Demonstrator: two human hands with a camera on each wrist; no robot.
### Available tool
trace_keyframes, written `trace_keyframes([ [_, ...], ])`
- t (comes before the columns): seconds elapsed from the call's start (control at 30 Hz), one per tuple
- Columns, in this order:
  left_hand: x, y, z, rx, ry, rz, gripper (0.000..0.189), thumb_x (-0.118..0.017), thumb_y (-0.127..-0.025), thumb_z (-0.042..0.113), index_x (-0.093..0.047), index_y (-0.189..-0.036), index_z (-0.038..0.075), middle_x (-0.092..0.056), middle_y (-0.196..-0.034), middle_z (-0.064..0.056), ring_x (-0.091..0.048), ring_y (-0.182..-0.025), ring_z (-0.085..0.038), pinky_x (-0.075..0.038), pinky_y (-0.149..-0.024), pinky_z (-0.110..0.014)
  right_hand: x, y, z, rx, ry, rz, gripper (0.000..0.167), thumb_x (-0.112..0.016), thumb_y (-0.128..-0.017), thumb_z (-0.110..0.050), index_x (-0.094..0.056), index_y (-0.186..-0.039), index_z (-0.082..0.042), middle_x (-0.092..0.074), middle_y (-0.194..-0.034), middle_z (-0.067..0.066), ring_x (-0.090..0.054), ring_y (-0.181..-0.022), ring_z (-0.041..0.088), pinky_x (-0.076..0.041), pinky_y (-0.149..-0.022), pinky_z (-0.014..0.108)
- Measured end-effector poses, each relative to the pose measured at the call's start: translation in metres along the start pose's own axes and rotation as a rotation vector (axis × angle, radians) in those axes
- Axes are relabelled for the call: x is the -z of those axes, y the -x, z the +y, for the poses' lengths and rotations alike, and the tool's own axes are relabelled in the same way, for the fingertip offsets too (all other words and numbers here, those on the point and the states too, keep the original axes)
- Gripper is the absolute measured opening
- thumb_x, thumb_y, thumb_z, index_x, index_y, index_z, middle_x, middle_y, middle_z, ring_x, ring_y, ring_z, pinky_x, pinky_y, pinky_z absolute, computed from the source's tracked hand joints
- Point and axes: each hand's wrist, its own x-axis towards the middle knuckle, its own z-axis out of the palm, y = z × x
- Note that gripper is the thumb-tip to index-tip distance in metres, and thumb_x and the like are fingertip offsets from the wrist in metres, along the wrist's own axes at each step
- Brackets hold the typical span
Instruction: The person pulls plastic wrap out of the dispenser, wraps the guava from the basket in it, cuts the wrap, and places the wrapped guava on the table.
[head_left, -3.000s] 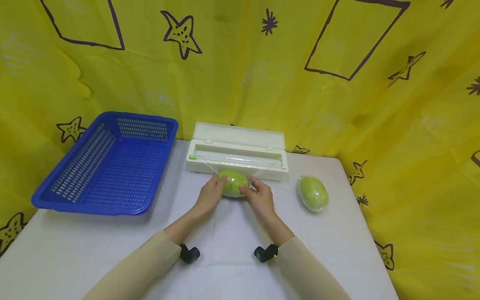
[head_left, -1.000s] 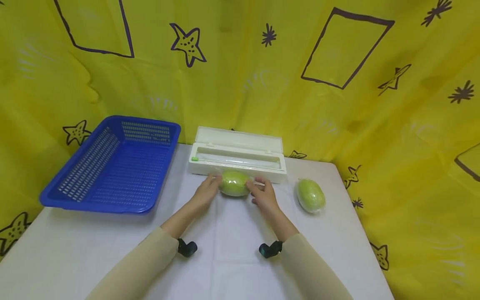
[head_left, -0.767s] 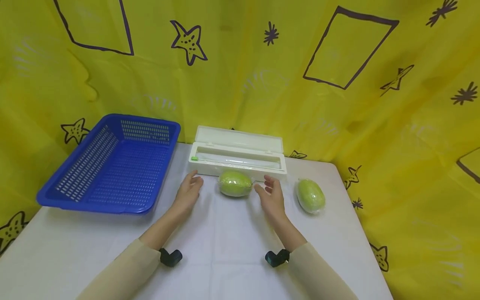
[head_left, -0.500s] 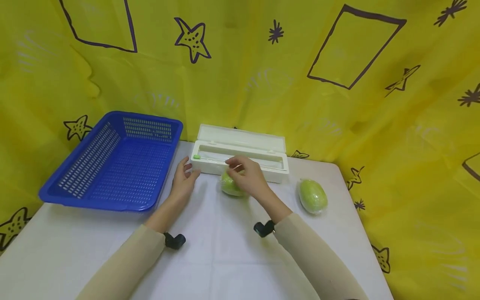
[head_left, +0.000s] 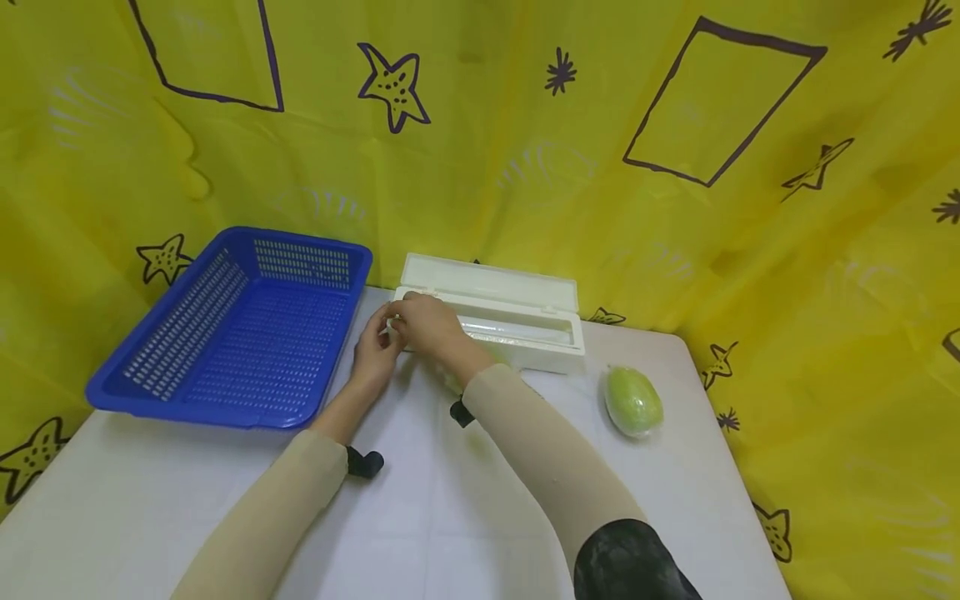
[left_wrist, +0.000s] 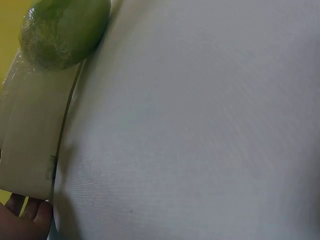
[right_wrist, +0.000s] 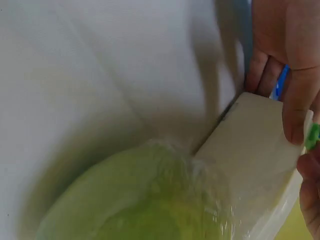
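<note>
A white cling film dispenser (head_left: 551, 358) lies with its lid raised at the back of the table. My left hand (head_left: 372, 358) grips its left end, thumb on the front face. My right hand (head_left: 435, 327) reaches across and pinches the green slider cutter (right_wrist: 313, 135) at that same end. In front of the box lies a green oval fruit (left_wrist: 65, 32) in clear film, mostly hidden behind my right forearm in the head view. Clear film (right_wrist: 220, 200) runs between this fruit and the box in the right wrist view.
A second wrapped green fruit (head_left: 633, 402) lies to the right on the white table (head_left: 465, 558). The blue plastic basket (head_left: 360, 267) stands at the left, close to my left hand. A yellow patterned curtain (head_left: 517, 208) hangs behind.
Both hands have let go of the fruit. My left hand has moved left to the dispenser's end, and my right hand has crossed over the fruit to the slider cutter.
</note>
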Motion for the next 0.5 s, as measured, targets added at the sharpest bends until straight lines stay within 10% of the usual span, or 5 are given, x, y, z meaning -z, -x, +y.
trace_keyframes([
  [0.5, 0.0021, -0.0040, -0.0065, -0.150, -0.219, 0.018, 0.065, -0.061, -0.100, 0.018, -0.031, -0.157, 0.023, -0.048, -0.147, -0.020, -0.062, -0.111, -0.036, -0.052, -0.093, -0.045, 0.0018, -0.0048, 0.0023, 0.064, 0.381, -0.044, 0.028, -0.064, -0.095, -0.021, -0.069, -0.123, -0.021, -0.067, -0.113, -0.003, -0.059, -0.104, 0.020, -0.053, -0.082, 0.035],
])
